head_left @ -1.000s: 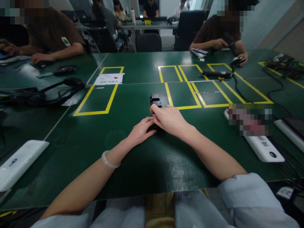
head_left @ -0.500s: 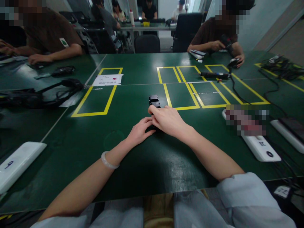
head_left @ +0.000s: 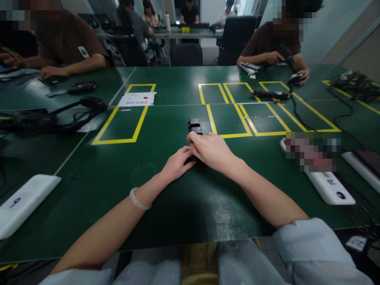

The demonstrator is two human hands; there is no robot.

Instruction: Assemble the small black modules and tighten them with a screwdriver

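A row of small black blocks (head_left: pixel 194 124) lies on the green table (head_left: pixel 172 213), pointing away from me at the middle. My right hand (head_left: pixel 212 150) is closed over its near part from the right, fingers curled down onto it. From the left, my left hand (head_left: pixel 177 163) holds the near end, thumb and fingers bent around it. Both hands touch each other at the fingertips. The near part of the black blocks is mostly hidden under my hands.
Yellow tape frames (head_left: pixel 134 134) mark the table ahead. A white sheet (head_left: pixel 137 99) lies at the left one. White power banks (head_left: pixel 332 190) lie at both sides. Black straps (head_left: pixel 71 116) are at the left, cables (head_left: pixel 353 87) at the right. People sit across the table.
The whole view has shifted slightly, with the scene a little further right. My hands keep the same hold on the black blocks.
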